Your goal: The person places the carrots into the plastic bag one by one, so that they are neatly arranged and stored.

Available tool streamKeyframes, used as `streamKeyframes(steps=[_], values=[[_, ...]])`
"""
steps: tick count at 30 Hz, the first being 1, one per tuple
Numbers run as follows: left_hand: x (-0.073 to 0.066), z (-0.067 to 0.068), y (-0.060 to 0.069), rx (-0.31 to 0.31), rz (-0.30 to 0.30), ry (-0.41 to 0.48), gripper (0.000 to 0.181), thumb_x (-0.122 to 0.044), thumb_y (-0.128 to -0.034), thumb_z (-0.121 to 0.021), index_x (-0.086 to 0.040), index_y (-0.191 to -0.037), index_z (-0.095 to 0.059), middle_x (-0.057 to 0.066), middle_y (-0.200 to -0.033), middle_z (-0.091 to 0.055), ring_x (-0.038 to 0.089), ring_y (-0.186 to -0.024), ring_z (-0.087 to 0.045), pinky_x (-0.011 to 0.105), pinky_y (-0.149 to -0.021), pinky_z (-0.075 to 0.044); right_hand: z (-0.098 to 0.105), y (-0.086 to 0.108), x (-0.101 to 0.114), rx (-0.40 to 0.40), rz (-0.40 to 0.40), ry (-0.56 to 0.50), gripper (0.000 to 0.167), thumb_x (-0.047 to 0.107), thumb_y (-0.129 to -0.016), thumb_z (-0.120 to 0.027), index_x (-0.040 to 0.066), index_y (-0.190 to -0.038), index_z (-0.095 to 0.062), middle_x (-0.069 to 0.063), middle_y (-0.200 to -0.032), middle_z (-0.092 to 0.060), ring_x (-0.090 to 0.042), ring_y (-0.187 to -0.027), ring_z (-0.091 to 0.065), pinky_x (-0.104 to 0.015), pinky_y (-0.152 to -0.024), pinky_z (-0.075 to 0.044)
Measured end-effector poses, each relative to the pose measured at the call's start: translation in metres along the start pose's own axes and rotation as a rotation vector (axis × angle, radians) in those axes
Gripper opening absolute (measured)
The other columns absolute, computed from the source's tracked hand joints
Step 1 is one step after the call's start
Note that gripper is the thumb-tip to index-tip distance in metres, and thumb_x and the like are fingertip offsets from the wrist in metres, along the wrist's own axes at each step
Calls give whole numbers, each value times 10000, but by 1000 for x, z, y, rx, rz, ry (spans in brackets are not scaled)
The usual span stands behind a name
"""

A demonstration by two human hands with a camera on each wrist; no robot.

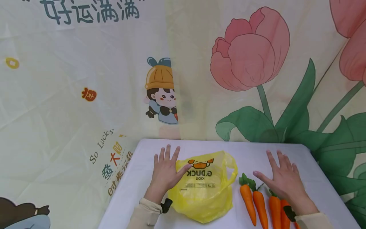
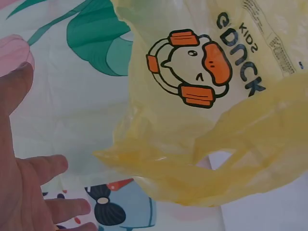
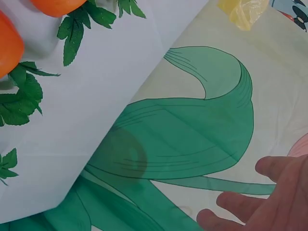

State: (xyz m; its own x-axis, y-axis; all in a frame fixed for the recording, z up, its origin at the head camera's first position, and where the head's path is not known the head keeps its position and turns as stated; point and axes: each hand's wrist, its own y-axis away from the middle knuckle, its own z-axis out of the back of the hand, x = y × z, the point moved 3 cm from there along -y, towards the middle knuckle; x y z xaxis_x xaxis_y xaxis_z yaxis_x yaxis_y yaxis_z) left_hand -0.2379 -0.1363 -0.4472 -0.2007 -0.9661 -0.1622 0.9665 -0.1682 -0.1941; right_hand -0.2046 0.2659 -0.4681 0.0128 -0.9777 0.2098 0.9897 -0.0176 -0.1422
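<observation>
A yellow plastic bag (image 1: 203,190) with a duck print stands on the white table between the two hands; the left wrist view shows the bag (image 2: 183,125) close up. My left hand (image 1: 166,173) is spread with straight fingers at the bag's left side, its thumb in front of the print; whether it touches cannot be told. Fingers spread, my right hand (image 1: 286,181) is above several orange carrots (image 1: 260,206) with green tops, holding nothing. In the right wrist view the right hand (image 3: 269,202) is at the lower right, apart from the carrots (image 3: 7,45).
The white table (image 1: 160,146) has its far edge against a hanging cloth backdrop (image 1: 194,95) printed with tulips, a cartoon child and characters. Black bands sit on both wrists. The carrots lie to the right of the bag.
</observation>
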Motion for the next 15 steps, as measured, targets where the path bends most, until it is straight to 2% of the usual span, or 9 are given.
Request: streamKeyframes(steps=[7, 11, 15], values=[[7, -9, 1, -57, 24, 34, 1026, -764, -880, -513, -127, -1624, -208, 246, -1650, -152, 462, -1494, -176, 686, -1183, -188, -3, -1, 5, -21, 29, -22, 1205, 798, -829, -548, -45, -1585, -136, -392, -1565, -156, -611, -1361, -219, -780, -1109, -168], [15, -16, 4, -100, 91, 159, 1180, -714, -832, -650, -51, -1622, -76, 246, -1659, -96, 433, -1510, -140, 681, -1188, -177, -6, 2, 9, -2, 34, -91, 1274, 784, -815, -596, -75, -1578, -46, -390, -1572, -146, -595, -1370, -235, -757, -1103, -214], [23, -25, 11, -128, 212, 339, 1308, -622, -780, -777, 6, -1599, 27, 269, -1652, -75, 447, -1502, -145, 663, -1202, -142, -15, 6, 12, 15, 20, -161, 1330, 780, -795, -630, -89, -1568, 14, -388, -1578, -146, -583, -1371, -277, -721, -1055, -337]])
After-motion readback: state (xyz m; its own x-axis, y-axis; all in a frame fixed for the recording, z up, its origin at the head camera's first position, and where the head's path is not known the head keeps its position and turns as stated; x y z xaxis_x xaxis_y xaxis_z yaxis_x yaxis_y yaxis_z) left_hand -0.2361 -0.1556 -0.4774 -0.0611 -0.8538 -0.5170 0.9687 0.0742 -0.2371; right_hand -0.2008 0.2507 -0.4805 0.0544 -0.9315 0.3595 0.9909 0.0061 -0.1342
